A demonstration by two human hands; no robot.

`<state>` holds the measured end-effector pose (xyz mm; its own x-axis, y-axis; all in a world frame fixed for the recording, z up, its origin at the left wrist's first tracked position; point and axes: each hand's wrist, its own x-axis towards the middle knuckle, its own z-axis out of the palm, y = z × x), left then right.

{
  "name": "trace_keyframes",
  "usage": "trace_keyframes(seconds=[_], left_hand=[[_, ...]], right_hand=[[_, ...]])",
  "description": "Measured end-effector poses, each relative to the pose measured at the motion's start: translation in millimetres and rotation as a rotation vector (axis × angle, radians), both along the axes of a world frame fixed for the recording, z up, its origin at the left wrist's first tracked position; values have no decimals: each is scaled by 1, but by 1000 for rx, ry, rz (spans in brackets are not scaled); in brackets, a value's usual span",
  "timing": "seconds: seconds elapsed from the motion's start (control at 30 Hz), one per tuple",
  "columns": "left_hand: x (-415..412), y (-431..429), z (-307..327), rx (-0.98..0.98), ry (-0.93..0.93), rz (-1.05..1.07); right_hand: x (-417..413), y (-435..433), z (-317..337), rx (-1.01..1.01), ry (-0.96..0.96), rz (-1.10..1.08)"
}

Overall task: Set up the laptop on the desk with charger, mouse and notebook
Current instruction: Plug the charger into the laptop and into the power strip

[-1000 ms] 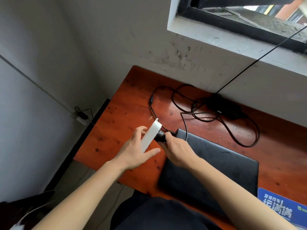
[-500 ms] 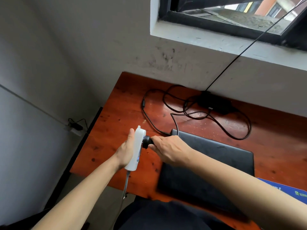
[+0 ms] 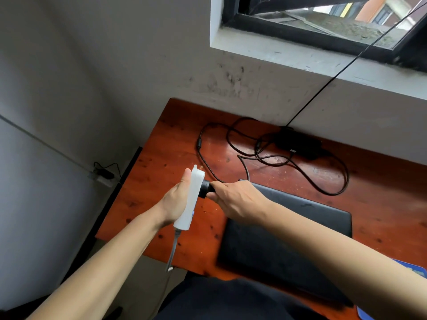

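A closed black laptop (image 3: 288, 236) lies on the red-brown wooden desk (image 3: 166, 158). My left hand (image 3: 176, 202) grips a white power strip (image 3: 190, 199) upright above the desk's left part, its grey cord hanging down. My right hand (image 3: 235, 199) grips the black charger plug (image 3: 205, 187), which sits against the strip's face. The charger's black brick (image 3: 298, 142) lies near the wall with its cable (image 3: 332, 181) looped over the desk. A blue notebook's corner (image 3: 413, 271) shows at the lower right edge. No mouse is in view.
A grey wall and a window sill (image 3: 323, 65) stand behind the desk. A thin black wire (image 3: 346, 65) runs from the window down to the desk. On the floor left of the desk lies another socket with a black plug (image 3: 104, 175).
My left hand turned the power strip from tilted to upright and its cord now hangs in view. My right hand has brought the plug up against the strip's face.
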<state>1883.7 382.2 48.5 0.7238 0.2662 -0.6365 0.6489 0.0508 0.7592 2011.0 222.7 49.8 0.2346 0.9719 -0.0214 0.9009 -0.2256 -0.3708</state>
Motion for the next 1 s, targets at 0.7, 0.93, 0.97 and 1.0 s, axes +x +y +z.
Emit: trace_keyframes(seconds=[0.7,0.93,0.97,1.0], left_hand=[[-38,22,-77,468,81,52],[-13,41,-104,545,53,287],[-9,42,-106,554,52,293],[-6,42,-109,561,58,283]], right_hand=[[40,-17,-73,-235,142,-332],[14,-56,-110,-582,81,-350],[10,-58,-115,-601,53,-337],[6,-61,-118,-612,32,-331]])
